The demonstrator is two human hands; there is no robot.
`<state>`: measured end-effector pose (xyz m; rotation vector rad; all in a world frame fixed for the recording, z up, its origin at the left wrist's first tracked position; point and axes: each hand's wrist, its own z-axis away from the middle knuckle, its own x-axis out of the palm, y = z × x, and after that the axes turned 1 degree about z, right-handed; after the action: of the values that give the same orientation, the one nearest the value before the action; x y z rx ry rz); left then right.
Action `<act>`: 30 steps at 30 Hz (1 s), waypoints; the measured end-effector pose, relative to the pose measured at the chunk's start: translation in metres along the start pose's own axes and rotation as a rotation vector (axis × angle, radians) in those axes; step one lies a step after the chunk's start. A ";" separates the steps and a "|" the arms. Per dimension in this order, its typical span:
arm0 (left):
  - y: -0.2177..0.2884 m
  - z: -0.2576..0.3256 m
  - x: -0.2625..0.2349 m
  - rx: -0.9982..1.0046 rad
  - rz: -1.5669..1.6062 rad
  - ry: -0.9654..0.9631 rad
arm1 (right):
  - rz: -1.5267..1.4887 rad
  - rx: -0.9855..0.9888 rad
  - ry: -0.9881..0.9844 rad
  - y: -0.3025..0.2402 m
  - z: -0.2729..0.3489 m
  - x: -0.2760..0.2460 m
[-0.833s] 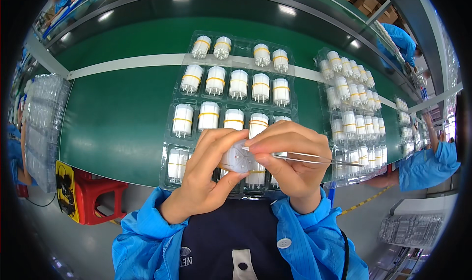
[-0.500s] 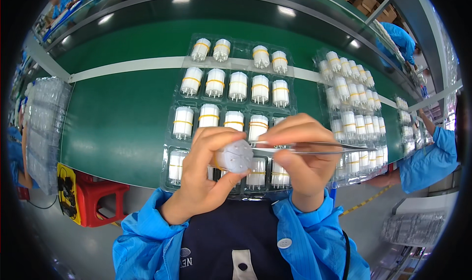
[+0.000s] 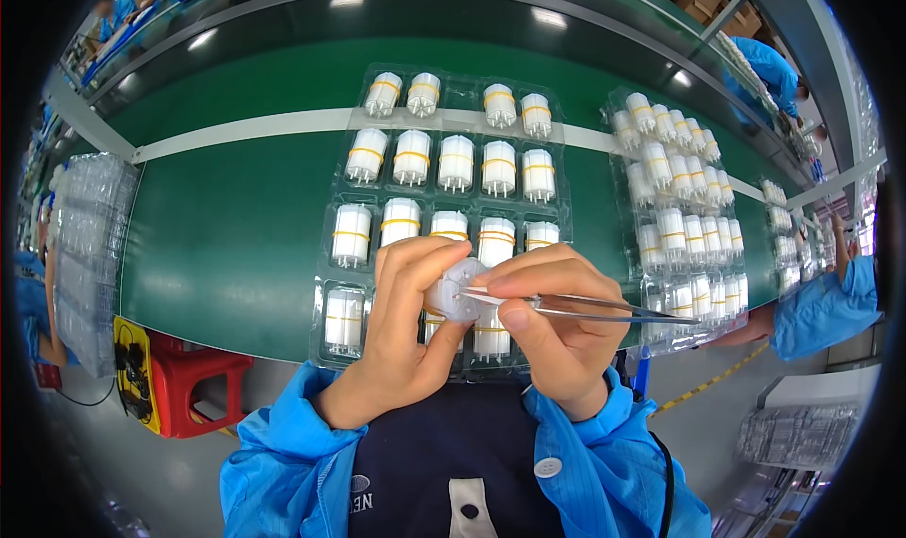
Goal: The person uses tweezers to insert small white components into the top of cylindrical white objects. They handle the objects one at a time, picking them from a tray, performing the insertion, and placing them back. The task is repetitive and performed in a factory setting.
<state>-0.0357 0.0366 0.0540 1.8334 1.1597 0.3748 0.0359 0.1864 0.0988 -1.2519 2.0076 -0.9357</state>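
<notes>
My left hand [image 3: 396, 321] is closed around a white cylindrical part [image 3: 453, 297], its pale round end face turned to the right. Thumb and fingers of my right hand [image 3: 566, 326] pinch a pair of metal tweezers [image 3: 613, 310]. The tweezer tips touch or nearly touch that end face; exact contact is too small to make out. Beneath both hands lies a clear plastic tray [image 3: 461, 91] with rows of similar white cylinders [image 3: 457, 163], most with a yellow band and metal pins at the lower end. My hands hide part of its nearer rows.
The tray rests on a green workbench [image 3: 226, 217]. Another filled tray [image 3: 642, 344] lies to the right. Stacked clear trays [image 3: 90, 255] stand at the left edge. A red stool [image 3: 198, 387] is below left. Co-workers in blue sleeves [image 3: 821, 302] are at the sides.
My right hand has moved slightly left and down, bringing the tweezer tips onto or close to the part's end face. My left hand still holds the part, turned a little.
</notes>
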 end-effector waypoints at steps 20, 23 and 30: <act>0.000 0.000 0.000 0.113 -0.155 0.057 | 0.008 -0.005 0.021 0.001 0.001 0.003; 0.001 -0.001 0.000 0.132 -0.180 0.053 | 0.003 0.006 0.022 0.001 0.001 0.002; 0.000 0.000 0.000 0.103 -0.139 0.043 | -0.031 -0.005 0.006 0.003 0.002 0.000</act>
<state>-0.0359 0.0363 0.0542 1.8271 1.3499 0.2807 0.0354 0.1867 0.0951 -1.2872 2.0016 -0.9510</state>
